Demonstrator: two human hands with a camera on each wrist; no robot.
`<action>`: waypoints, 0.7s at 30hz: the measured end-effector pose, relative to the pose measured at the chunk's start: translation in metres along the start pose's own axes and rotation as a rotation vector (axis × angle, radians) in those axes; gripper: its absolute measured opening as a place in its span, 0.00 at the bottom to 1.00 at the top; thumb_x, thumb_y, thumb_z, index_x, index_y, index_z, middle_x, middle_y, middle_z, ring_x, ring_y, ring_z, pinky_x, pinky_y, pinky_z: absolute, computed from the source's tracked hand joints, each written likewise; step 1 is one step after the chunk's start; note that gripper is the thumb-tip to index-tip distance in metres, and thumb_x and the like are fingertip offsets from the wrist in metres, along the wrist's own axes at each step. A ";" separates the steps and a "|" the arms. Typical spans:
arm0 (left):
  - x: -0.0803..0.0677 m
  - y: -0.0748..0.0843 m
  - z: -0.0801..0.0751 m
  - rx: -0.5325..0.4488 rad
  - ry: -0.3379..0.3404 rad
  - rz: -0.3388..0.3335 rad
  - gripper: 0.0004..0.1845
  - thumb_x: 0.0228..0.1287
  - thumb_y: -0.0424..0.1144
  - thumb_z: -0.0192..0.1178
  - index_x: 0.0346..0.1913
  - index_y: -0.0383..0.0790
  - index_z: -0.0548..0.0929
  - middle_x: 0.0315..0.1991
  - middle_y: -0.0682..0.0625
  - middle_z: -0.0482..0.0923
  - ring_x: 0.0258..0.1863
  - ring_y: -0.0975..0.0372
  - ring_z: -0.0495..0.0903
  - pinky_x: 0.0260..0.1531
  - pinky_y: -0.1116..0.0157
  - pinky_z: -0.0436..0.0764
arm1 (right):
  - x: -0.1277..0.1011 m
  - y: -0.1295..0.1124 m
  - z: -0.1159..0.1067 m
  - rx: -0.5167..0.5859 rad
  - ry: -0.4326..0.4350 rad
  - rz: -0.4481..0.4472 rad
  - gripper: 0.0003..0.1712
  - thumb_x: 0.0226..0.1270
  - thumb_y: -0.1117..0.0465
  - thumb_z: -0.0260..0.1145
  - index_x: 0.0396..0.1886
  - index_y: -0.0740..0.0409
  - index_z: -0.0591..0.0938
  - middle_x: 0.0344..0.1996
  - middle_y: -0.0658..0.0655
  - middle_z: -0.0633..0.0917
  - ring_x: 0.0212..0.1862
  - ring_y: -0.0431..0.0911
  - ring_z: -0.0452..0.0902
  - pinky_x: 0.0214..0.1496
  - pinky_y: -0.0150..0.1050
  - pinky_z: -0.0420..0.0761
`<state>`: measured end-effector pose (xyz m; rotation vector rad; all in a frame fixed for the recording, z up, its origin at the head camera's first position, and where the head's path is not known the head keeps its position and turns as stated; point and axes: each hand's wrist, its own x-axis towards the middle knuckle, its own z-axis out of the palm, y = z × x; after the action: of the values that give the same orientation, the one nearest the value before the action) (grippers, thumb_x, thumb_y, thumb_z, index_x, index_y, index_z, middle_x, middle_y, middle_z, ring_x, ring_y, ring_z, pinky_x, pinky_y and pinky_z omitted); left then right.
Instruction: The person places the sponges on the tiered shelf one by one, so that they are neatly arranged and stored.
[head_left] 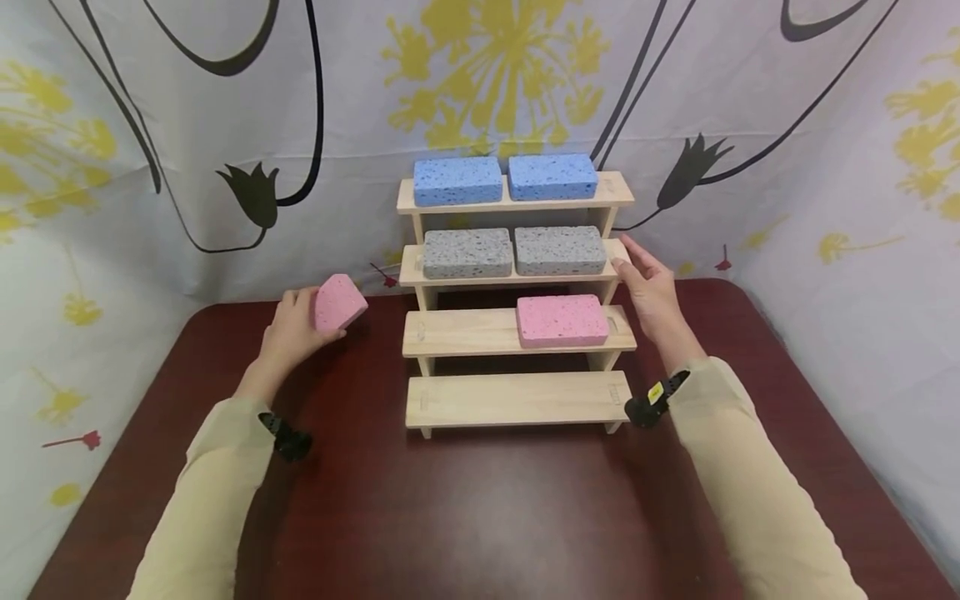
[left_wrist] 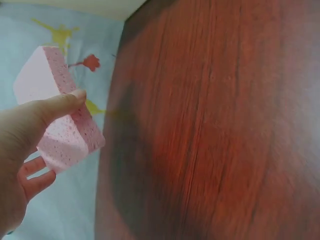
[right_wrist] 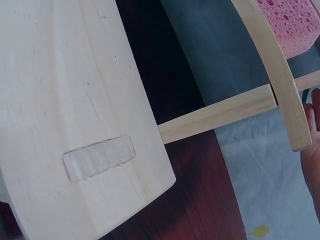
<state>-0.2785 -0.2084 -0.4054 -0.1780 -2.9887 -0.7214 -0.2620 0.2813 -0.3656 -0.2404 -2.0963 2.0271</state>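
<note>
At the left of the table, my left hand [head_left: 288,329] holds a pink sponge [head_left: 340,302] up, tilted. The left wrist view shows the thumb across a narrow side of that sponge [left_wrist: 37,75], fingers behind it. My right hand [head_left: 652,296] grips the right end of the second step from the top of a wooden step shelf [head_left: 517,398]; in the right wrist view only part of this hand [right_wrist: 312,145] shows, at the right edge. Another pink sponge [head_left: 562,321] lies on the right half of the third step, whose left half is bare.
Two blue sponges [head_left: 457,181] lie side by side on the top step, two grey sponges [head_left: 467,252] on the step below. Nothing lies on the lowest step. The shelf stands on a dark red-brown table [head_left: 480,508], with a patterned cloth [head_left: 360,108] hanging behind and at both sides.
</note>
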 end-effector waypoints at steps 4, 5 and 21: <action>-0.013 0.004 -0.008 -0.017 0.039 0.022 0.45 0.49 0.48 0.69 0.67 0.35 0.58 0.58 0.31 0.61 0.55 0.42 0.64 0.47 0.37 0.69 | 0.000 0.000 0.000 0.003 -0.003 0.000 0.30 0.65 0.59 0.59 0.68 0.50 0.66 0.69 0.56 0.65 0.69 0.45 0.63 0.70 0.38 0.62; -0.016 0.005 -0.010 -0.017 0.046 0.031 0.45 0.49 0.48 0.69 0.67 0.35 0.58 0.58 0.32 0.61 0.55 0.42 0.65 0.47 0.38 0.69 | -0.001 0.000 0.000 0.008 -0.004 0.000 0.30 0.65 0.59 0.59 0.68 0.50 0.66 0.69 0.56 0.65 0.69 0.44 0.63 0.70 0.38 0.62; -0.052 0.084 -0.032 -0.007 0.136 0.450 0.46 0.48 0.48 0.70 0.68 0.35 0.62 0.57 0.36 0.67 0.52 0.48 0.70 0.48 0.49 0.75 | 0.000 0.000 0.001 0.078 -0.018 0.004 0.31 0.65 0.60 0.59 0.68 0.51 0.65 0.70 0.57 0.63 0.66 0.40 0.65 0.68 0.32 0.64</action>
<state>-0.2156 -0.1541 -0.3434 -0.7379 -2.6684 -0.6568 -0.2617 0.2806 -0.3653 -0.2146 -2.0241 2.1159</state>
